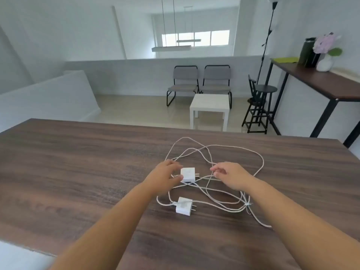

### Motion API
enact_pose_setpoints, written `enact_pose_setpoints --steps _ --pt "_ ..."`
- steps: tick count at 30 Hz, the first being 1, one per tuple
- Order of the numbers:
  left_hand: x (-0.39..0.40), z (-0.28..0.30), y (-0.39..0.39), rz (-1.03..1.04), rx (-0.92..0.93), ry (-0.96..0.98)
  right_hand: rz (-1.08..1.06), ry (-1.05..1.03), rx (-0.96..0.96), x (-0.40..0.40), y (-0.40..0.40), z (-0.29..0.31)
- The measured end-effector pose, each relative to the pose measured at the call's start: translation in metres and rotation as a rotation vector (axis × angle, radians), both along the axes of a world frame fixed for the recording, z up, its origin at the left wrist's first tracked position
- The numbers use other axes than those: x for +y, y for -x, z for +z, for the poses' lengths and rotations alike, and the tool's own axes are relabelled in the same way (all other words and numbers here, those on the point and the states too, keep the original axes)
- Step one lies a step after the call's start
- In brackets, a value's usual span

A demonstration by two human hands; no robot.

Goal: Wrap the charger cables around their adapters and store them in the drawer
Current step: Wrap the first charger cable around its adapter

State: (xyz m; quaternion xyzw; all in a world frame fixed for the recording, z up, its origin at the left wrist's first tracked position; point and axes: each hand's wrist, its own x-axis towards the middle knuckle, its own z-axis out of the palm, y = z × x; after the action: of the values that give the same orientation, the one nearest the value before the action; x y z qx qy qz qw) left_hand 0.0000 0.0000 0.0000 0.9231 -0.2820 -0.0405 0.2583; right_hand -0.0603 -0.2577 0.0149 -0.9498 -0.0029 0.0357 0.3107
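Observation:
Two white charger adapters lie on a dark wooden table [78, 162] amid tangled white cables [233, 151]. My left hand [165, 173] grips the farther adapter [188, 174] by its left side, thumb and fingers around it. My right hand [231, 177] hovers just right of it, fingers curled over a strand of cable, apparently pinching it. The nearer adapter [184, 205] rests free on the table, prongs pointing right, its cable looping off to the left. No drawer is visible.
Beyond the table's far edge are a small white side table [209, 106], two grey chairs [198, 82] and a black stool [261, 106]. A tall brown console [319, 82] with a vase and bottles stands at the right.

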Motion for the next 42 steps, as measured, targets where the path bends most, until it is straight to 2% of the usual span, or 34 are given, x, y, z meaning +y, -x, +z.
enact_pose_setpoints --steps 5,9,16,21,24,26,28,30,33,36,39,42 --pt "0.031 -0.027 0.039 0.155 0.037 0.028 0.075 -0.042 -0.008 0.029 0.023 -0.031" --pt "0.040 -0.046 0.067 0.355 0.153 0.086 0.152 -0.043 0.024 0.047 0.029 -0.047" --pt "0.040 -0.066 0.098 0.513 0.088 0.240 0.232 0.039 0.012 0.059 0.031 -0.063" --pt "0.035 -0.087 0.113 0.433 -0.019 0.013 0.222 0.016 0.025 0.072 0.035 -0.072" --pt "0.031 -0.086 0.115 0.447 0.055 -0.055 0.210 -0.042 0.044 0.080 0.039 -0.076" --pt "0.028 -0.082 0.113 0.435 0.171 0.061 0.200 -0.083 0.036 0.082 0.042 -0.078" --pt "0.024 -0.078 0.111 0.399 0.324 0.304 0.198 -0.130 0.044 0.081 0.045 -0.081" --pt "0.021 -0.074 0.111 0.371 0.411 0.479 0.146 -0.216 0.062 0.079 0.047 -0.084" --pt "0.018 -0.071 0.110 0.373 0.398 0.502 0.001 -0.411 0.076 0.073 0.048 -0.081" --pt "0.019 -0.071 0.108 0.371 0.448 0.562 -0.214 -0.701 0.079 0.068 0.048 -0.075" --pt "0.027 -0.065 0.109 0.418 0.643 0.687 -0.422 -0.845 0.047 0.063 0.046 -0.074" --pt "0.034 -0.048 0.111 0.389 0.848 0.803 -0.601 -0.829 -0.015 0.054 0.041 -0.072"
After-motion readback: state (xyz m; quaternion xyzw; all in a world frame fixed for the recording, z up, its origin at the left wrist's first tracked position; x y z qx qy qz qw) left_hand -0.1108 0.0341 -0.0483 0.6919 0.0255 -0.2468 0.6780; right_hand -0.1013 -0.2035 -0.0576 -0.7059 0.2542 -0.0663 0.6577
